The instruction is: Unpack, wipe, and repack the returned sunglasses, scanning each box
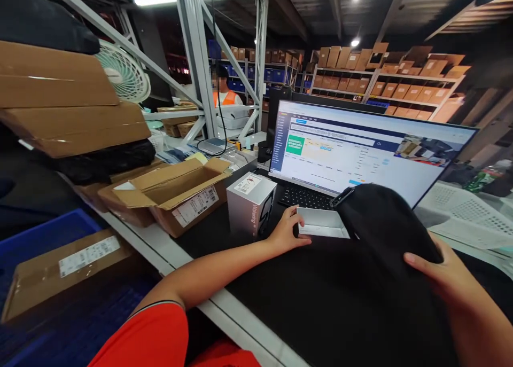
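Monitor (340, 166), lit, on the tabletop (256, 297), right of centre; black keyboard (298, 197) just before it. Cardboard carton (200, 207), flaps open, labelled, at left. White perforated basket (449, 209), far right, with a green bottle (481, 179) beyond. Blue crate (80, 223), near left, holding a labelled flat carton (42, 279). Pale green fan (124, 73), far left, behind stacked brown cartons (72, 126). Metal shelving (371, 87), far right, loaded with boxes. Person in orange vest (227, 98), far centre.
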Demonstrator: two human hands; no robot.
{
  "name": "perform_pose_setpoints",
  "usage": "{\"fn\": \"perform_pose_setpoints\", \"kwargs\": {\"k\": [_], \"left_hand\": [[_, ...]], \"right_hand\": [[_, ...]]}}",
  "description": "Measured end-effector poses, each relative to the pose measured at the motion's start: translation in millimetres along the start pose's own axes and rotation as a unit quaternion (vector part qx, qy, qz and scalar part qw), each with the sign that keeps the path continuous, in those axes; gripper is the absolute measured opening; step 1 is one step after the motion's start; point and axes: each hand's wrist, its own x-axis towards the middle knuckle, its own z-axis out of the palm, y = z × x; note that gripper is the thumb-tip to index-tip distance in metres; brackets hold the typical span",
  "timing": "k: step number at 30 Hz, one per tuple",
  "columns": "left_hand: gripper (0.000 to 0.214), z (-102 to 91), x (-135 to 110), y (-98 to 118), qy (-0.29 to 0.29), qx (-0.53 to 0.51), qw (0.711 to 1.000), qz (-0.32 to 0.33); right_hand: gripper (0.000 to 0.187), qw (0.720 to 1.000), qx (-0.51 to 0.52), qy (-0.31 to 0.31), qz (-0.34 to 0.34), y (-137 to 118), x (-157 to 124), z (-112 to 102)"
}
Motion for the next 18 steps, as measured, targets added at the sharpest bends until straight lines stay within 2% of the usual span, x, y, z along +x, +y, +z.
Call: {"fn": "perform_pose_setpoints", "kwargs": {"k": [3,6,8,9,11,12,13,15,16,18], "left_hand": [[0.042,-2.9,-2,4,0.015,0.002,1.000,0.010],[0.055,-6.7,-15,15,0.042,0.010,0.997,0.060],[0.078,-6.2,-28,20,0.076,0.012,0.990,0.122],[0.100,-4.7,-36,22,0.075,0.000,0.990,0.118],[0.134,0.0,-49,25,0.051,-0.071,0.994,0.059],[0.141,2.3,-54,27,0.020,-0.127,0.991,0.025],[0.139,3.9,-58,31,-0.011,-0.193,0.981,-0.006],[0.116,3.8,-61,40,-0.058,-0.319,0.944,-0.059],[0.100,2.0,-60,46,-0.063,-0.364,0.925,-0.085],[0.079,-4.0,-57,56,-0.035,-0.396,0.909,-0.124]], "right_hand": [[0.067,0.991,0.042,-0.114,0.061,-17,3,17],[0.071,0.975,0.073,-0.198,0.071,-35,3,46],[0.073,0.967,0.137,-0.197,0.091,-42,0,70],[0.072,0.961,0.179,-0.182,0.106,-45,-3,83],[0.069,0.943,0.264,-0.144,0.141,-48,-12,110],[0.067,0.934,0.295,-0.126,0.155,-50,-17,122],[0.068,0.928,0.315,-0.113,0.165,-51,-22,133],[0.072,0.920,0.334,-0.101,0.177,-54,-31,151],[0.075,0.914,0.346,-0.105,0.184,-54,-34,157],[0.083,0.891,0.388,-0.134,0.196,-51,-36,166]]}}
